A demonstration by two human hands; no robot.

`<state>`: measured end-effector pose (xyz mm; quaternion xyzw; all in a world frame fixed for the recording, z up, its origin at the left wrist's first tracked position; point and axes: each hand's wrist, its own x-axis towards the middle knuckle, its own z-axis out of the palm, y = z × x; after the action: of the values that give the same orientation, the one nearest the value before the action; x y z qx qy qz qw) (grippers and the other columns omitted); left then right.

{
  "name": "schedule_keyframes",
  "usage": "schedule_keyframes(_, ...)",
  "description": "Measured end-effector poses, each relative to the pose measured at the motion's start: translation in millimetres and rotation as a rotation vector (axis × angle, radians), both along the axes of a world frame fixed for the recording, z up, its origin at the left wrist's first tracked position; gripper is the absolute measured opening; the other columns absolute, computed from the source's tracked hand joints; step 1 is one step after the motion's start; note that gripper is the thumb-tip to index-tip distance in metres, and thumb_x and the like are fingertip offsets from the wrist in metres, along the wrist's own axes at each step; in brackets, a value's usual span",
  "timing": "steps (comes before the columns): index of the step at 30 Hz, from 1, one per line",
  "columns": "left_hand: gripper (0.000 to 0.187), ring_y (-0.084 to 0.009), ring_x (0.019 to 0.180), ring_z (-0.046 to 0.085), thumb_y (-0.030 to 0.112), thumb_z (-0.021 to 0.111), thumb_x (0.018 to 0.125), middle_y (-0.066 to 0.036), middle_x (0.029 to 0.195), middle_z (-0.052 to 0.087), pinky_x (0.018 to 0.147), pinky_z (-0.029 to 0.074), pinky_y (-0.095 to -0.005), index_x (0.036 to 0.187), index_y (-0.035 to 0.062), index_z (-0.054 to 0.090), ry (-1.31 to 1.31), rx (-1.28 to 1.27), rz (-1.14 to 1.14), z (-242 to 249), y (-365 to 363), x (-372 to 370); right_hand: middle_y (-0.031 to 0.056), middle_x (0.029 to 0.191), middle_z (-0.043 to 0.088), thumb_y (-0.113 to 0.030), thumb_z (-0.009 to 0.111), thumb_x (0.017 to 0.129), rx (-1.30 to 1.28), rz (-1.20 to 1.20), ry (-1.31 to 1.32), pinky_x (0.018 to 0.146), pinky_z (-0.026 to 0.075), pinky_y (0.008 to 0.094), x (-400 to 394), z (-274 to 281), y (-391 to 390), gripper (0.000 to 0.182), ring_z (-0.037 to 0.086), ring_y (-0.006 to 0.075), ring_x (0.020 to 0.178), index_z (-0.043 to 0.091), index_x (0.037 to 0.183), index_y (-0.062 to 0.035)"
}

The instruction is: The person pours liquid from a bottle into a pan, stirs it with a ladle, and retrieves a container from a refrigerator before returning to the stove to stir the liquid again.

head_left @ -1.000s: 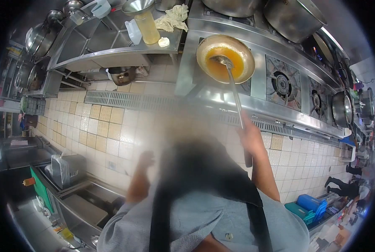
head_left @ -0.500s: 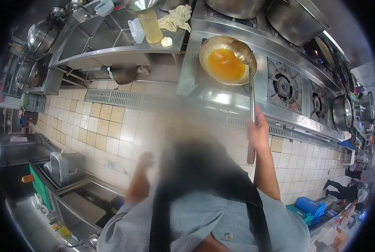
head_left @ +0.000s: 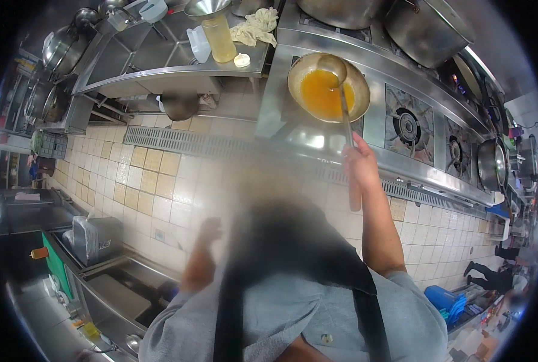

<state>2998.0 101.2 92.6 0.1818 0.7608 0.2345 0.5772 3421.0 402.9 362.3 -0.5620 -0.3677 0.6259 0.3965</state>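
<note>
My right hand (head_left: 361,161) is wrapped round the long handle of a metal ladle (head_left: 345,114). The ladle's bowl is at the far side of a round metal pan (head_left: 361,90), over the orange-yellow liquid (head_left: 320,99) inside it. The pan sits on the stove at the left end of its front row. My left hand (head_left: 210,232) hangs low at my left side, away from any object; it is blurred, and its fingers seem loosely curled. I cannot see anything in it.
Bare gas burners (head_left: 408,125) lie right of the pan, and large pots (head_left: 429,30) stand behind. At left, a steel sink counter (head_left: 160,73) holds a funnel on a yellowish bottle (head_left: 219,42) and a crumpled cloth (head_left: 255,27). Behind me is another sink (head_left: 118,295). A person (head_left: 492,277) is far right.
My right hand has moved forward and slightly left with the ladle. The ladle's bowl has shifted from the pan's right side toward its far middle. My left hand has hardly moved.
</note>
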Motion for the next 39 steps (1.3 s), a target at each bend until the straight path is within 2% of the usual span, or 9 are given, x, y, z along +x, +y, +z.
schedule_keyframes(2,0.041,-0.0205,0.067,0.062,0.031,0.057,0.092,-0.008,0.096,0.062,0.056,0.051,-0.0348,0.124,0.0062,0.051,-0.119,-0.056,0.179,2.5,-0.8,0.1,0.0056,0.076,0.052,-0.008,0.054,0.091,-0.090,-0.001,0.199,0.039,0.041,0.0242,2.1,18.1,-3.2,0.049,0.048,0.0097,0.051,0.037,0.137,-0.0018)
schedule_keyframes(4,0.042,-0.0206,0.067,0.062,0.031,0.057,0.092,-0.008,0.096,0.061,0.055,0.050,-0.0347,0.125,0.0061,0.051,0.081,0.027,-0.095,-32.8,-14.9,-14.1,0.0065,0.078,0.053,-0.009,0.053,0.092,-0.179,0.000,0.398,0.039,0.041,0.0235,8.4,20.4,-6.3,0.044,0.048,0.0099,0.052,0.040,0.133,-0.0022)
schedule_keyframes(6,0.042,-0.0207,0.067,0.062,0.031,0.057,0.092,-0.008,0.096,0.061,0.055,0.050,-0.0346,0.125,0.0059,0.051,0.081,0.021,-0.086,-33.0,-14.1,-15.6,0.0077,0.082,0.055,-0.011,0.051,0.093,-0.340,0.078,0.923,0.039,0.039,0.0215,25.6,12.6,-9.7,0.034,0.048,0.0099,0.052,0.043,0.126,-0.0041)
schedule_keyframes(7,0.043,-0.0208,0.067,0.061,0.031,0.057,0.092,-0.008,0.096,0.061,0.055,0.049,-0.0344,0.125,0.0057,0.050,0.080,0.017,-0.075,-31.7,-12.4,-15.7,0.0077,0.082,0.055,-0.011,0.051,0.093,-0.342,0.079,0.923,0.039,0.039,0.0215,28.5,16.9,-15.5,0.034,0.048,0.0099,0.052,0.043,0.126,-0.0041)
schedule_keyframes(13,0.043,-0.0211,0.067,0.062,0.031,0.057,0.092,-0.009,0.097,0.061,0.055,0.050,-0.0352,0.125,0.0053,0.050,-0.037,-0.154,0.220,43.2,16.9,14.9,0.0067,0.080,0.054,-0.008,0.053,0.092,-0.232,-0.021,0.518,0.037,0.038,0.0217,37.3,69.6,-53.2,0.039,0.047,0.0085,0.050,0.043,0.130,-0.0043)
schedule_keyframes(21,0.043,-0.0216,0.069,0.063,0.032,0.055,0.092,-0.009,0.099,0.062,0.057,0.051,-0.0356,0.126,0.0056,0.050,-0.024,-0.189,0.132,41.2,30.6,13.2,0.0004,0.070,0.048,-0.004,0.054,0.091,0.140,-0.041,-0.159,0.036,0.037,0.0232,25.2,73.4,-65.6,0.060,0.044,0.0074,0.045,0.030,0.146,-0.0050)
schedule_keyframes(32,0.044,-0.0207,0.071,0.064,0.032,0.055,0.092,-0.008,0.102,0.063,0.060,0.052,-0.0355,0.128,0.0066,0.050,-0.068,-0.001,0.136,24.4,30.5,4.9,-0.0009,0.074,0.053,-0.004,0.055,0.090,0.138,-0.030,-0.268,0.043,0.036,0.0232,17.6,20.7,-34.4,0.057,0.044,0.0056,0.051,0.035,0.144,-0.0047)
schedule_keyframes(36,0.043,-0.0197,0.068,0.063,0.032,0.056,0.092,-0.007,0.099,0.063,0.057,0.051,-0.0341,0.127,0.0068,0.050,0.060,0.079,-0.065,-10.1,15.6,-7.4,0.0021,0.071,0.050,-0.006,0.057,0.090,0.180,-0.012,-0.324,0.038,0.039,0.0274,1.3,-2.3,-10.8,0.060,0.045,0.0097,0.045,0.032,0.144,-0.0026)
schedule_keyframes(39,0.043,-0.0195,0.067,0.063,0.032,0.055,0.092,-0.007,0.098,0.062,0.056,0.051,-0.0338,0.127,0.0072,0.050,0.096,0.063,-0.125,-22.9,8.9,-13.8,0.0043,0.074,0.053,-0.007,0.057,0.090,0.000,-0.031,-0.036,0.039,0.039,0.0265,-8.2,10.3,-8.5,0.059,0.047,0.0105,0.048,0.032,0.143,-0.0040)
